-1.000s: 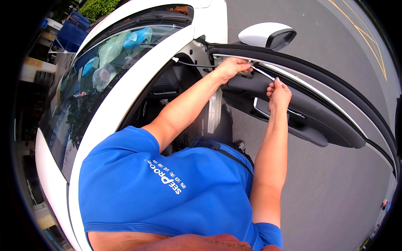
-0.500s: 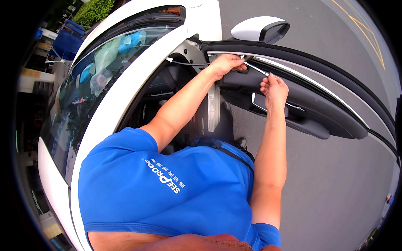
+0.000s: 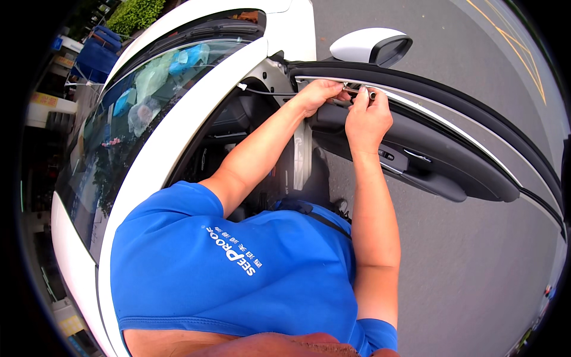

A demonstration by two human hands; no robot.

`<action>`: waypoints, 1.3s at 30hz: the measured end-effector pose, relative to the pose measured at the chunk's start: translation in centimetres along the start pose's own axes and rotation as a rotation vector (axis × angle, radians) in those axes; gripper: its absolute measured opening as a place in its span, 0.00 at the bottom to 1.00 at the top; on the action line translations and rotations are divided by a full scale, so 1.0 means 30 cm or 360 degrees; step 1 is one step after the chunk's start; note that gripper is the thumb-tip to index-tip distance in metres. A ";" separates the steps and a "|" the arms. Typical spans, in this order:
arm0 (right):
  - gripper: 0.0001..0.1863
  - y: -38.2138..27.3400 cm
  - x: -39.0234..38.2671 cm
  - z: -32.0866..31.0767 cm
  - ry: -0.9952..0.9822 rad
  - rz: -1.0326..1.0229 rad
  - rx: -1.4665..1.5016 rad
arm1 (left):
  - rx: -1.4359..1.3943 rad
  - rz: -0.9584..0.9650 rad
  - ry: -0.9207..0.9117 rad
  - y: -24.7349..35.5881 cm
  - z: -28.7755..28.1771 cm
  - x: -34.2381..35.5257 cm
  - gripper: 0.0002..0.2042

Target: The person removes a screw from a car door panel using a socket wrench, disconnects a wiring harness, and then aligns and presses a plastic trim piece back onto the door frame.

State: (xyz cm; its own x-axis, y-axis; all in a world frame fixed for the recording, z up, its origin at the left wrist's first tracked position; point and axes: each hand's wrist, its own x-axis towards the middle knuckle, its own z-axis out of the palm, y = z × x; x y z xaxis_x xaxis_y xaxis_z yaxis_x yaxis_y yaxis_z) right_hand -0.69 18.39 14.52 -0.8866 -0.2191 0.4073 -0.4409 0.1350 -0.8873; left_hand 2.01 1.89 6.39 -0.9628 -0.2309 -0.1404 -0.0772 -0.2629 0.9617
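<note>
At the front top corner of the open car door (image 3: 452,160), both hands meet over the chrome trim strip (image 3: 428,110) that runs along the window sill. Left hand (image 3: 318,95): reaches in from the door opening, fingers curled down over the front end of the strip, close against the corner by the white pillar. Its grip is closed around that end, though what lies under the fingers is hidden. Right hand (image 3: 367,119): just beside the left, nearly touching, knuckles up, thumb and forefinger pinched narrow on a small slim metal tool (image 3: 364,91) whose round tip pokes out above the fingers. Tool lies right on the strip line; the tip's contact point is too small to tell.

Strip location: top edge of the dark inner door panel, sweeping from the 2 hands away to the right along the door.

Surroundings: white side mirror (image 3: 372,46) just above the hands, outside the door. Inner door handle (image 3: 416,156) and armrest lower on the panel, well apart from both hands. Windscreen (image 3: 119,137) to the left with coloured reflections. Grey asphalt (image 3: 476,268) beneath the door. Person wears a blue shirt (image 3: 238,273), both forearms bare.
</note>
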 end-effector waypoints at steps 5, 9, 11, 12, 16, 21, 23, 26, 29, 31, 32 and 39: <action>0.11 0.009 0.037 -0.045 -0.0062 0.0350 0.0196 | 0.0144 0.0054 0.0011 0.006 0.013 -0.006 0.15; 0.11 0.005 0.063 -0.071 -0.0131 0.0448 0.0267 | 0.0126 0.0058 0.0069 0.000 0.025 -0.003 0.14; 0.10 0.012 0.075 -0.076 -0.0092 0.0592 0.0323 | 0.0108 0.0052 0.0082 -0.004 0.023 -0.005 0.14; 0.10 0.025 0.082 -0.088 -0.0071 0.0641 0.0373 | 0.0105 0.0057 0.0090 -0.004 0.024 -0.001 0.14; 0.12 0.285 0.098 -0.164 0.0000 0.1366 0.0749 | 0.0084 0.0035 0.0155 0.012 0.034 0.001 0.13; 0.12 0.276 0.015 -0.170 -0.0197 0.1259 0.0711 | 0.0151 -0.0030 0.0223 0.005 0.049 0.004 0.11; 0.12 0.237 -0.001 -0.159 -0.0082 0.1190 0.0714 | 0.0240 -0.0048 0.0310 -0.002 0.054 0.000 0.10; 0.12 0.207 0.006 -0.148 0.0043 0.1010 0.0742 | 0.0432 -0.0038 0.0378 -0.014 0.048 -0.009 0.12; 0.12 0.157 0.020 -0.146 -0.0046 0.0893 0.0667 | 0.0450 -0.0054 0.0153 0.012 0.066 -0.019 0.15; 0.12 0.129 0.024 -0.121 -0.0042 0.0822 0.0637 | 0.0451 -0.0079 0.0057 0.011 0.045 -0.001 0.15; 0.12 0.110 0.020 -0.115 -0.0032 0.0806 0.0587 | 0.0438 -0.0067 0.0059 0.002 0.042 -0.002 0.15; 0.11 0.030 0.015 -0.056 -0.0003 0.0491 0.0260 | 0.0183 -0.0007 0.0026 0.019 0.033 -0.013 0.16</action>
State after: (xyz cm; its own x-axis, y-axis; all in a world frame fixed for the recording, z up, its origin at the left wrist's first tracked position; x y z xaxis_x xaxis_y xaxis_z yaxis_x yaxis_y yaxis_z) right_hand -1.73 20.05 14.26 -0.9743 -0.1939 0.1143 -0.1241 0.0389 -0.9915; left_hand 2.09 2.75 7.23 -0.9581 -0.2454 -0.1476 -0.1115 -0.1553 0.9816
